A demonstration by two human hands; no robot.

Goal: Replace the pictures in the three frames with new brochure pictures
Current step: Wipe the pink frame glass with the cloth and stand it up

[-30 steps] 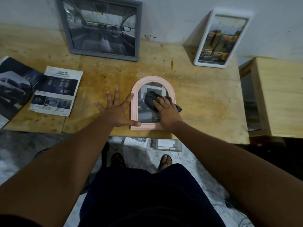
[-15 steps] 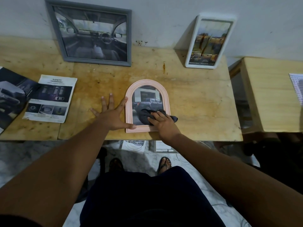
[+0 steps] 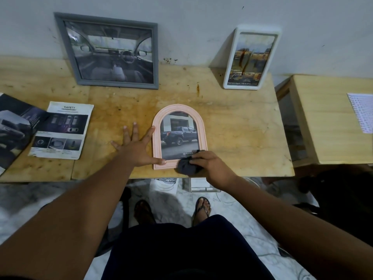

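A pink arched frame (image 3: 179, 110) lies flat on the wooden table (image 3: 242, 134) and shows a picture of a dark pickup truck. My left hand (image 3: 137, 146) lies flat with spread fingers beside the frame's left edge, thumb on its bottom rail. My right hand (image 3: 210, 162) grips a dark cloth (image 3: 186, 165) at the frame's bottom right corner. A grey frame (image 3: 115, 51) with a car-interior picture and a white frame (image 3: 251, 57) with a yellowish picture lean against the wall. An open brochure (image 3: 60, 130) lies at the left.
A second wooden table (image 3: 331, 122) stands to the right with a printed sheet (image 3: 361, 112) on it. Below the table edge are a marble floor, white boxes (image 3: 199, 185) and my feet in sandals.
My right hand has dragged the cloth down the glass from the middle of the picture to the frame's bottom right corner, uncovering the truck picture. My left hand has stayed put.
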